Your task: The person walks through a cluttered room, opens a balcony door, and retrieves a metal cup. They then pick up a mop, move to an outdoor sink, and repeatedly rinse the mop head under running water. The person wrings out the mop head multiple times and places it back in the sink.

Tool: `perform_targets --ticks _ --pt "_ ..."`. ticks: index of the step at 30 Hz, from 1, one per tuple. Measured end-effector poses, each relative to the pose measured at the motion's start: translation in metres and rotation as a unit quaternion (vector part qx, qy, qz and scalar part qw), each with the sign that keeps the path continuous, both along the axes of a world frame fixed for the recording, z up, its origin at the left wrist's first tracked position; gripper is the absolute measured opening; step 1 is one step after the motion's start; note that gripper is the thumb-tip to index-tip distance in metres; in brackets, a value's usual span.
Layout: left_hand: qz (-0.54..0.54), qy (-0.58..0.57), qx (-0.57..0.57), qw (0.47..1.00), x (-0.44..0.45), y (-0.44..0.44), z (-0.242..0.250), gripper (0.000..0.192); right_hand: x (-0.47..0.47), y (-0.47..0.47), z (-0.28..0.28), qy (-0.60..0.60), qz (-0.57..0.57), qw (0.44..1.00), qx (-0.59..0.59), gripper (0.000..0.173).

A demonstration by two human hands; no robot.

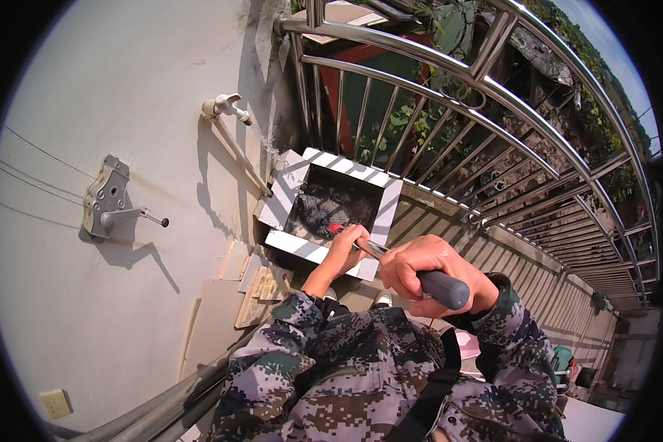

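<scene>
My right hand (428, 265) is wrapped around the grey grip (446, 289) at the upper end of a mop's metal pole (373, 248). Lower down, my left hand (343, 251) closes on the same pole, close to the red connector (336, 227). The dark grey mop head (315, 212) lies inside a square mop basin with a white tiled rim (294, 246). Above the basin's far left corner, a wall tap (233, 107) has a thin, sparkling stream of water falling from its spout. My fingers hide part of the pole.
A stainless-steel railing (398, 41) curves along the far and right sides. On the left wall sits a hand-crank winder (110, 204). Tile pieces (259, 293) lean at the wall's foot, with long poles (199, 403) nearby. A pink object (467, 343) is partly hidden by my right sleeve.
</scene>
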State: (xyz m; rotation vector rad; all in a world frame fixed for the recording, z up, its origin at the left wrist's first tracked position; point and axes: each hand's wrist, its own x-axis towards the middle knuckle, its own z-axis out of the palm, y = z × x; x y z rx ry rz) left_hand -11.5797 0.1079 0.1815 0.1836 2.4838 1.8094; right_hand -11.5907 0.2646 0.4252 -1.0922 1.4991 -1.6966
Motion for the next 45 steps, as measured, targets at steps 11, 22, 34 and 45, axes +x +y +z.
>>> perform_targets --ticks 11,22,34,45 --pt "-0.042 0.400 -0.192 0.895 -0.064 0.029 0.163 0.054 -0.011 0.070 0.111 0.172 -0.322 0.890 -0.273 0.020" --pt "-0.254 -0.017 -0.107 0.961 -0.079 -0.003 0.161 0.041 -0.039 0.000 0.070 0.112 -0.241 0.953 -0.143 0.013" --pt "0.084 -0.034 0.062 0.994 -0.044 0.003 0.095 0.040 -0.053 -0.040 0.026 0.104 -0.182 0.970 -0.126 0.024" --pt "0.043 -0.002 0.103 0.994 -0.028 -0.032 0.059 0.033 -0.056 -0.070 0.026 0.080 -0.099 0.992 -0.017 0.019"
